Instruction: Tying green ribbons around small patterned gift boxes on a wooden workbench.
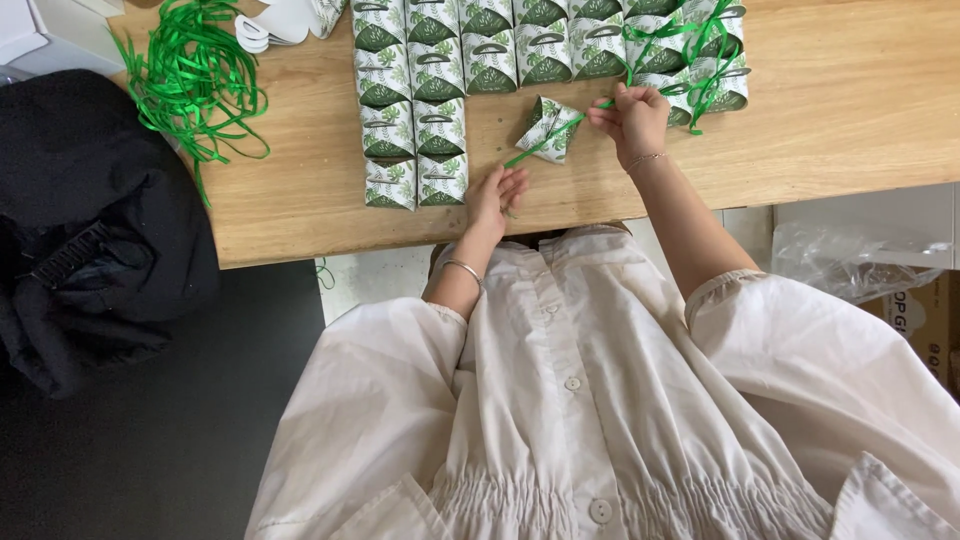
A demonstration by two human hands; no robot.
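Note:
A small white gift box with green leaf print [549, 128] lies tilted on the wooden table [830, 110]. A thin green ribbon [540, 143] runs through it, from lower left to upper right. My left hand [494, 196] pinches the ribbon's lower end near the table's front edge. My right hand [630, 118] grips the upper end just right of the box. Both wrists wear thin bracelets.
Rows of matching leaf-print boxes [430, 90] cover the table's far middle; those at the right [700, 60] carry green ribbon. A loose pile of green ribbon [195, 80] lies at the left. A black bag [90, 230] sits left of the table, clear plastic [860, 260] at the right.

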